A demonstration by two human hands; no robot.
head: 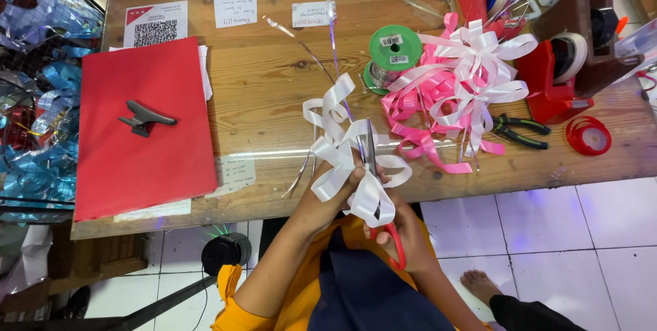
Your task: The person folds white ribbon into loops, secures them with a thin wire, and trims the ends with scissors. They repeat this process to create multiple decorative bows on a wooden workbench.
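My left hand grips the middle of a white ribbon bow with several loops, held just above the near edge of the wooden table. A thin silver wire runs up from the bow toward the far side. My right hand holds red-handled scissors; their blades point up into the bow's centre, right beside my left fingers. The red handle loop shows below my right palm.
A pile of pink and white ribbon bows lies to the right, near a green wire spool, pliers, a red tape ring and red tape dispensers. Red paper with a dark metal weight lies left.
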